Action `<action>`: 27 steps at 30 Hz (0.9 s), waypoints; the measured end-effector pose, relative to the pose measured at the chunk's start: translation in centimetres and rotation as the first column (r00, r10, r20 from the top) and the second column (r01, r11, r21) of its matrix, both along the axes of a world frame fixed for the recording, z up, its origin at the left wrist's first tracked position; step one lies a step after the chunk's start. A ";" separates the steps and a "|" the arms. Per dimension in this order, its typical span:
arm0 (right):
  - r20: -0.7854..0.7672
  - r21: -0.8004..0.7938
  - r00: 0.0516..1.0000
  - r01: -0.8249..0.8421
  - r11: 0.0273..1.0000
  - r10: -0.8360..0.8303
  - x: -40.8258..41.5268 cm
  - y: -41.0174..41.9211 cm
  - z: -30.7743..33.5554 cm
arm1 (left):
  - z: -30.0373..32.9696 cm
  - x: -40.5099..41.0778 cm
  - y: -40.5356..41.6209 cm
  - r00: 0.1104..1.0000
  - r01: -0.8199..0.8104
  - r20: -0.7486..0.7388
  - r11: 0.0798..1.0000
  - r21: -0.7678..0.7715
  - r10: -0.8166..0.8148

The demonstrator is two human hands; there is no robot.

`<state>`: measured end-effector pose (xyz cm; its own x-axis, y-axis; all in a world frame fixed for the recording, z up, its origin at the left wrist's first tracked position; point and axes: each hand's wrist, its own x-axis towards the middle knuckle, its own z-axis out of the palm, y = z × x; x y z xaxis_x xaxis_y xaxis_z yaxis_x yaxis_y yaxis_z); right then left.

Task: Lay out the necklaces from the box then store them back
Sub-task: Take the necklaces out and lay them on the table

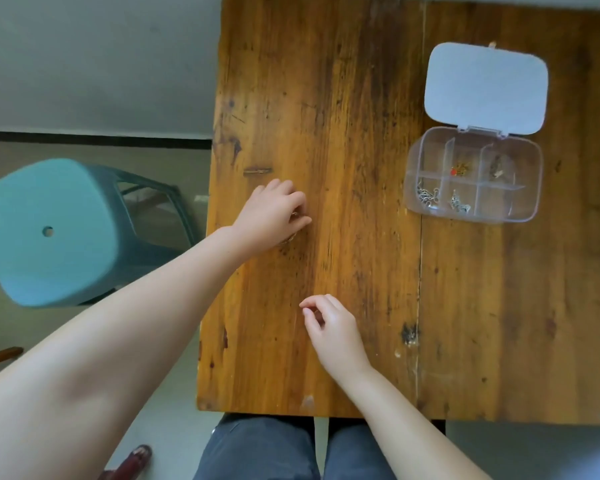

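A clear plastic compartment box (413,188) lies open at the table's right, its pale lid (485,88) folded back flat. Several compartments hold small necklaces, among them a silver chain (428,197) and a piece with a red bead (459,169). My left hand (274,216) rests on the table's left part with its fingers curled over a thin necklace (287,241); only bits of the chain show under the palm. My right hand (329,323) sits nearer to me with thumb and forefinger pinched together. I cannot make out any chain between those fingertips.
The wooden table (361,98) has its left edge close to my left wrist and its near edge above my knees. A teal plastic stool (49,230) stands on the floor to the left of the table.
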<state>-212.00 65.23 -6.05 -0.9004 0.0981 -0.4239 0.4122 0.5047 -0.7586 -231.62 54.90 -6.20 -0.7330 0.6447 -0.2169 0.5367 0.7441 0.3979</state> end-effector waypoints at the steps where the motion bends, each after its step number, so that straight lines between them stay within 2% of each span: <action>1: -0.007 0.004 1.000 0.027 1.000 -0.027 -0.2 1.0 0.2 | 0.0 -0.1 0.0 0.999 -0.042 -0.021 0.999 0.032 0.043; 3: -0.018 0.016 0.997 0.073 0.997 -0.072 -0.8 3.2 0.6 | 0.0 -0.3 -0.2 0.972 -0.225 -0.031 0.962 0.154 0.232; 5: -0.029 0.035 0.995 0.100 0.994 -0.099 -1.8 5.3 0.9 | 0.1 0.2 -1.5 0.894 -0.435 0.014 0.861 0.263 0.447; 7: -0.042 0.061 0.994 0.102 0.993 -0.099 -3.1 6.8 1.2 | 0.0 1.7 -3.3 0.814 -0.571 0.053 0.782 0.249 0.578; 9: -0.046 0.096 0.998 0.041 0.995 -0.037 -4.7 7.5 1.4 | -0.2 3.5 -5.2 0.763 -0.645 0.078 0.744 0.176 0.642; 12: -0.054 0.183 0.990 -0.121 0.976 0.132 -8.0 6.5 1.1 | -0.7 5.4 -7.0 0.801 -0.598 0.034 0.794 0.111 0.598; 15: -0.089 0.292 0.968 -0.198 0.936 0.233 -12.1 4.1 0.5 | -0.7 6.3 -7.6 0.856 -0.516 -0.004 0.853 0.075 0.518; 20: -0.103 0.494 0.904 -0.315 0.811 0.414 -16.5 0.6 -1.1 | -0.7 6.0 -6.8 0.904 -0.417 -0.093 0.908 0.027 0.418; 23: -0.123 0.574 0.880 -0.314 0.756 0.459 -17.0 0.2 -1.8 | -0.7 6.0 -6.1 0.942 -0.316 -0.117 0.949 0.001 0.314; 27: -0.136 0.588 0.890 -0.281 0.758 0.435 -16.5 0.6 -2.0 | -0.4 10.2 -5.5 0.974 -0.215 -0.076 0.976 -0.034 0.212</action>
